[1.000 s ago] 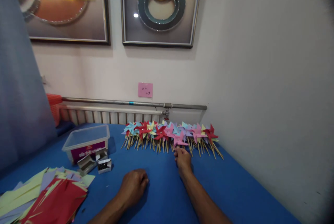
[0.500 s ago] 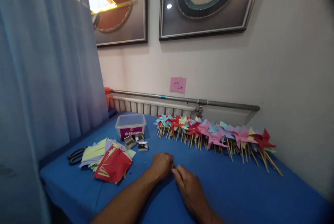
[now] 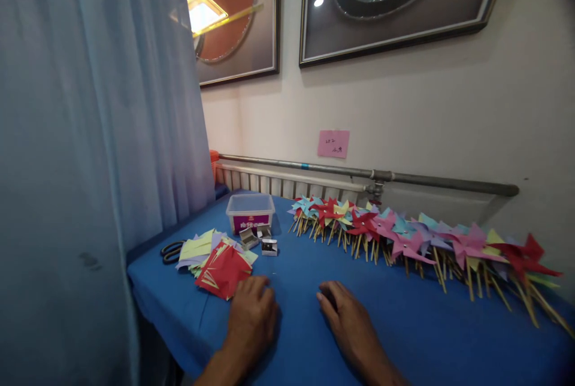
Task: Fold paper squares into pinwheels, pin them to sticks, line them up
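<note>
My left hand is low over the blue cloth, at the right edge of a stack of red paper pieces. Its fingers are loosely bent and somewhat apart, with the tips partly hidden; I see nothing held. Whether it touches the paper I cannot tell. My right hand rests over the cloth to the right, fingers curved, with a gap between thumb and forefinger and nothing visible in it. Beyond the red pieces lie yellow-green and lilac paper pieces. Small open boxes stand behind, one with small dark contents.
A clear plastic tub with a purple label stands at the back. Black-handled scissors lie at the left. A long row of paper pinwheels on sticks runs along the right. A blue curtain hangs at the left; a pipe crosses the wall.
My hands, close together before, have moved apart. The left has gone left to the paper stack and its fingers have loosened. The view has swung left, so things appear further right.
</note>
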